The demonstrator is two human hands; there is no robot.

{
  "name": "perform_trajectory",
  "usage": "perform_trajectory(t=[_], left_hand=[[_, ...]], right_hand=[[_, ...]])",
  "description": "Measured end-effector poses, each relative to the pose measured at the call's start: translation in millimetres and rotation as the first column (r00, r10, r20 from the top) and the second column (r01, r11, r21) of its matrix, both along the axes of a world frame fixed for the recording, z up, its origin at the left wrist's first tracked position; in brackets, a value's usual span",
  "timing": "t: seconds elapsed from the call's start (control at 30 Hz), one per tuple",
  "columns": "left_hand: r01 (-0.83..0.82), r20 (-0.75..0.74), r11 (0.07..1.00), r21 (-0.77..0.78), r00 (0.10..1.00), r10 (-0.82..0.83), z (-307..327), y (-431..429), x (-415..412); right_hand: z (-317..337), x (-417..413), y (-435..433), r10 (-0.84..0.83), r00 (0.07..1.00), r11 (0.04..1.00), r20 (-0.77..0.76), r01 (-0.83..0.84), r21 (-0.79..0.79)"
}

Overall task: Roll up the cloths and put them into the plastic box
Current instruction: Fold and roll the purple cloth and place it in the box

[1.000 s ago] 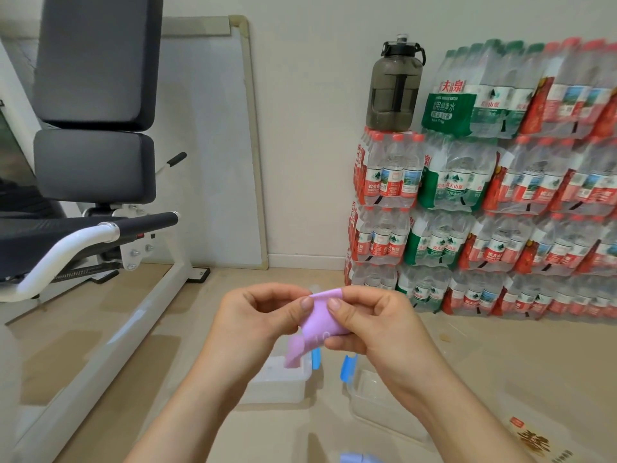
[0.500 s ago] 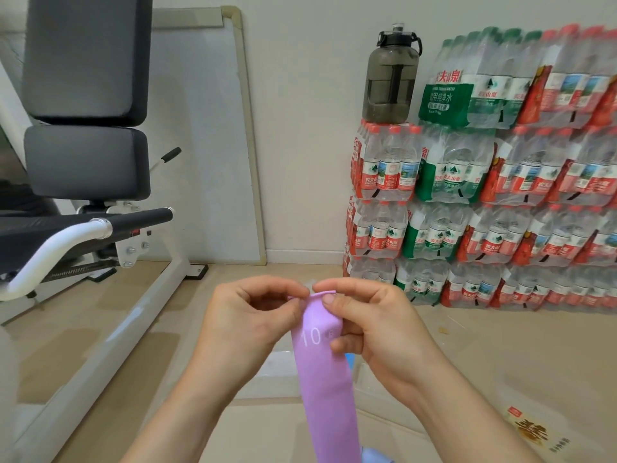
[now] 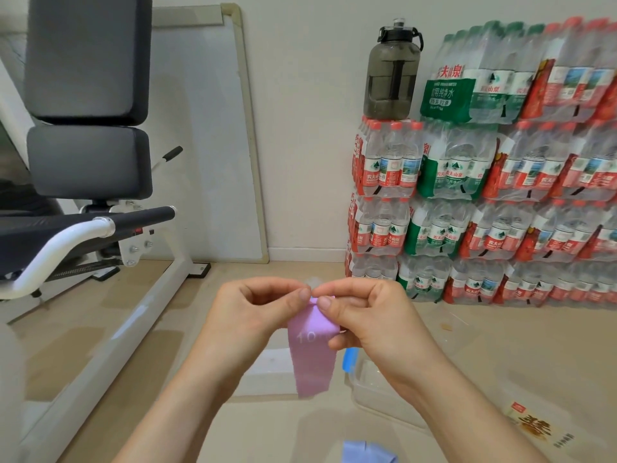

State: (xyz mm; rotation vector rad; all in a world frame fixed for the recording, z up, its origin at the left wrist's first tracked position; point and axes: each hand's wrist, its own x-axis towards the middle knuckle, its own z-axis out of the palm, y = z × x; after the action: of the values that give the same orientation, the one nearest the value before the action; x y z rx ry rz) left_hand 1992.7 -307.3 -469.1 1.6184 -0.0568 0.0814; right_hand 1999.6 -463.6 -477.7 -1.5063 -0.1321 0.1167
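A lilac cloth strip (image 3: 312, 355) printed with "10" hangs in the air in front of me. My left hand (image 3: 257, 315) and my right hand (image 3: 370, 319) both pinch its top edge between thumb and fingertips, side by side. Below my right forearm on the floor stands a clear plastic box (image 3: 374, 384) with a blue clip (image 3: 350, 359); its right part is hidden by my arm. A white lid or second box (image 3: 270, 370) lies to the left, behind the strip. A pale blue cloth (image 3: 367, 452) shows at the bottom edge.
A white-framed exercise bench with black pads (image 3: 90, 135) fills the left. Stacked packs of bottled water (image 3: 484, 208) line the right wall, with a dark jug (image 3: 392, 68) on top. A whiteboard (image 3: 207, 128) leans on the wall. A printed wrapper (image 3: 534, 429) lies on the floor.
The strip was bunched a second ago, then dropped open long; now a shorter length hangs below my fingers. Both hands stay at its top edge.
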Motion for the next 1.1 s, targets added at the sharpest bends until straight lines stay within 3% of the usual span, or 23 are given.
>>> perform_trajectory(t=[0.37, 0.63, 0.87, 1.1], left_hand=[[-0.054, 0.026, 0.983, 0.174, 0.998, 0.050, -3, 0, -3], [-0.039, 0.068, 0.962, 0.271, 0.997, 0.021, -8, 1, -2], [-0.080, 0.076, 0.982, 0.173, 0.995, 0.068, -11, -2, 2], [-0.077, 0.051, 0.995, 0.062, 0.996, 0.074, -11, -3, 3]], right_hand=[[-3, 1, -1, -0.023, 0.998, 0.977, 0.066, 0.036, -0.210], [-4, 1, -4, -0.029, 0.998, 0.975, 0.060, 0.041, -0.217], [-5, 3, -3, -0.039, 0.999, 0.994, -0.003, 0.038, -0.098], [-7, 3, 2, 0.001, 0.997, 0.989, -0.071, 0.010, 0.151]])
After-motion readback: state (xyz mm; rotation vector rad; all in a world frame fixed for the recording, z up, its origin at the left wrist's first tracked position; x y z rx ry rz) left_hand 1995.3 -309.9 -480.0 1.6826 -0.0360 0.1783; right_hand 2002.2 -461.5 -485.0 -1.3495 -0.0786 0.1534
